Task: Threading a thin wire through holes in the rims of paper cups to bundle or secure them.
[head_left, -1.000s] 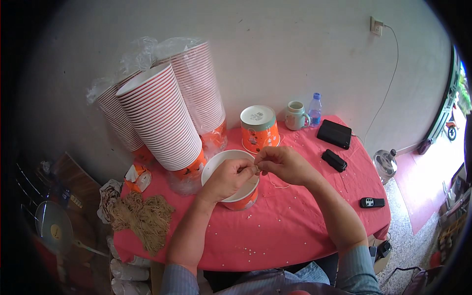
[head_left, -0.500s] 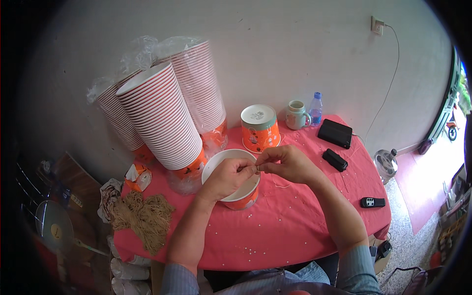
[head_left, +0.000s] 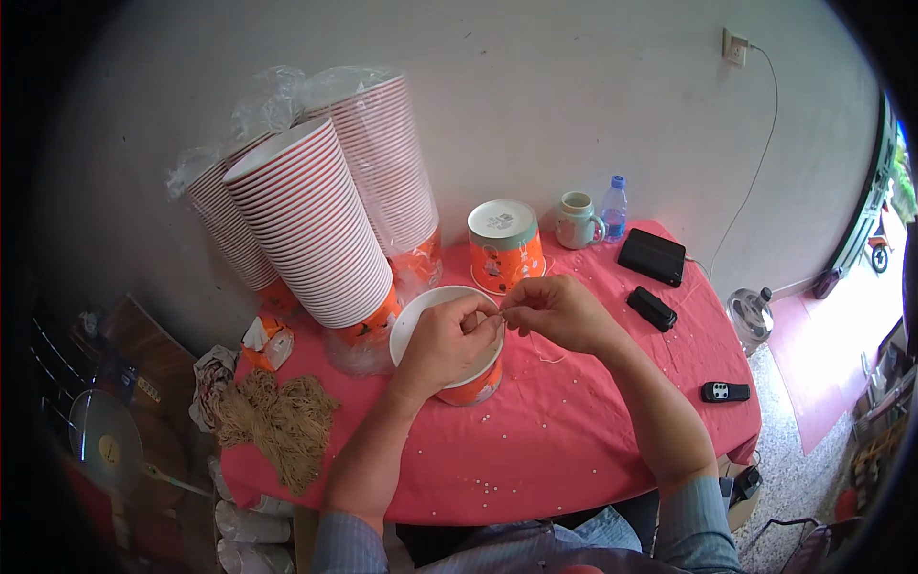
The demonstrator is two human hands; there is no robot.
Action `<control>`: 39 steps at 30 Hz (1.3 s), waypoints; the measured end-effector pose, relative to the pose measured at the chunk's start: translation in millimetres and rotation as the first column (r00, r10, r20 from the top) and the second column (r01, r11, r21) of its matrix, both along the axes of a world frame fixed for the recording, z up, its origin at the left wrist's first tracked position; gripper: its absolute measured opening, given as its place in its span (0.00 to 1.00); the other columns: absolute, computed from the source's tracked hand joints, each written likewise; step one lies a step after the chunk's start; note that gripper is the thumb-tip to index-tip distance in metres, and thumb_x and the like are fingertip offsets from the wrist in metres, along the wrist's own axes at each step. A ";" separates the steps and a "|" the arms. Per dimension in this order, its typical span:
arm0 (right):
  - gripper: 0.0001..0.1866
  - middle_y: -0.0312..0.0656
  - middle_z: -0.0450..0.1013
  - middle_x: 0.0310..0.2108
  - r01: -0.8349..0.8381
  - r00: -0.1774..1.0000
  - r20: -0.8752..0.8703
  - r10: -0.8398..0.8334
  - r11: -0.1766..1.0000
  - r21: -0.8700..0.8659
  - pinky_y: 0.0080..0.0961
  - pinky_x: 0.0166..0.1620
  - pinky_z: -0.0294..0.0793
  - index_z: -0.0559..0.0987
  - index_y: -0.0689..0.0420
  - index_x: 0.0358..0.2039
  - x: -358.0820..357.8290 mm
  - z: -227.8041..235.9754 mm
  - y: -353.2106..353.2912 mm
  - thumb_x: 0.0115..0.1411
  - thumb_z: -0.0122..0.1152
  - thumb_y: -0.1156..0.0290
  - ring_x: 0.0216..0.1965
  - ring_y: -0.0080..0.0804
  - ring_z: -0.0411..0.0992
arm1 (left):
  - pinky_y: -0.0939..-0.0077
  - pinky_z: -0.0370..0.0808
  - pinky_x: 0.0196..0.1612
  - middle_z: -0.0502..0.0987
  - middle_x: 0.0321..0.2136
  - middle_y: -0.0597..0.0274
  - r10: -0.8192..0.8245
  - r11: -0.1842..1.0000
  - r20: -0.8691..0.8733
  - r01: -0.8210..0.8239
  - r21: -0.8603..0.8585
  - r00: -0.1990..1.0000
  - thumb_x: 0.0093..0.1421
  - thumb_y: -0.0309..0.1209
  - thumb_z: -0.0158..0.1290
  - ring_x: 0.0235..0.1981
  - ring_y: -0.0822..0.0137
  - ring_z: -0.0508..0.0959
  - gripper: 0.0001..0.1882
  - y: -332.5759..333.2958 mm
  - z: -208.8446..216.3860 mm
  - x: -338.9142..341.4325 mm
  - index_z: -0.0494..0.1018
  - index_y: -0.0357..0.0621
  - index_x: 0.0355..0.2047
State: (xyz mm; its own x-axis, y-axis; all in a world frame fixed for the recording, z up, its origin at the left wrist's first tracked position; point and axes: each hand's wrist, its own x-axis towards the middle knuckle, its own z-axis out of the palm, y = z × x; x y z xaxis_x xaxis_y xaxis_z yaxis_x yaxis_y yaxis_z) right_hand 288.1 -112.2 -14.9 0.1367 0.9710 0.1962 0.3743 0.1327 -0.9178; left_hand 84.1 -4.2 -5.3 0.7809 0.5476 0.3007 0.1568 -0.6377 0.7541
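Note:
An orange paper bucket stands upright, its open white mouth facing up. My left hand is over the mouth, fingers curled and thumb pinched against them at the bucket's right rim. Opposite it, my right hand pinches with thumb and forefinger, and the fingertips of both hands nearly meet. Between them shows a bit of thin pale string, mostly hidden by the fingers. A length of pale string also trails on the red cloth below my right hand. Behind my hands stands an upside-down orange bucket.
Tall stacks of nested paper buckets, partly in clear plastic, lean at the back left. A bundle of tan strings lies at the left. Toward the right are a mug, a bottle, black cases and a remote. Small white bits dot the cloth.
My fingertips have shifted slightly, with the left hand's fingers a little more curled. Both hands stay together at the bucket's rim; the whole view has tilted slightly.

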 end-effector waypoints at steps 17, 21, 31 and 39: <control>0.05 0.37 0.83 0.37 -0.119 0.979 -0.167 0.120 0.993 0.016 0.24 0.46 0.83 0.84 0.64 0.44 7.6 -8.7 7.8 0.70 0.67 0.77 0.39 0.22 0.81 | 0.77 0.80 0.48 0.87 0.39 0.62 -0.090 0.926 0.050 0.102 -0.363 0.995 0.73 0.28 0.59 0.41 0.75 0.84 0.11 13.1 -5.9 -2.7 0.85 0.32 0.47; 0.06 0.37 0.84 0.37 -0.118 0.986 -0.118 0.116 0.993 -0.010 0.24 0.46 0.83 0.85 0.65 0.44 10.8 -11.7 7.9 0.69 0.67 0.77 0.39 0.22 0.81 | 0.78 0.80 0.47 0.87 0.39 0.62 -0.092 0.925 0.031 0.097 -0.367 0.995 0.73 0.29 0.59 0.41 0.75 0.83 0.11 12.2 -6.1 -1.3 0.85 0.32 0.47; 0.08 0.41 0.87 0.35 -0.032 0.956 0.287 -0.055 0.957 0.288 0.29 0.46 0.85 0.88 0.60 0.44 -9.6 -3.9 -1.6 0.64 0.71 0.78 0.38 0.28 0.86 | 0.78 0.77 0.45 0.85 0.38 0.66 -0.057 0.909 0.039 0.068 -0.410 0.998 0.74 0.32 0.59 0.41 0.77 0.81 0.12 18.9 -14.5 -0.8 0.85 0.34 0.46; 0.08 0.44 0.85 0.32 -0.037 0.838 0.522 -0.157 0.939 0.343 0.34 0.41 0.86 0.86 0.59 0.39 -11.8 -2.8 -3.1 0.59 0.72 0.75 0.34 0.38 0.86 | 0.85 0.68 0.29 0.81 0.31 0.74 -0.086 0.931 0.110 0.119 -0.344 0.990 0.74 0.32 0.60 0.27 0.85 0.72 0.10 23.1 -27.2 3.3 0.85 0.38 0.46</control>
State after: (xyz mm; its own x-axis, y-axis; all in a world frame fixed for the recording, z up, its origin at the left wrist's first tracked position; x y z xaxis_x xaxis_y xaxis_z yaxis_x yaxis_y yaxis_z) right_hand 276.3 -115.4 -17.7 -0.0285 0.8299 0.5572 0.8082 0.3471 -0.4757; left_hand 87.4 19.0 -32.5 0.8163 0.5496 0.1778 0.0246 -0.3406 0.9399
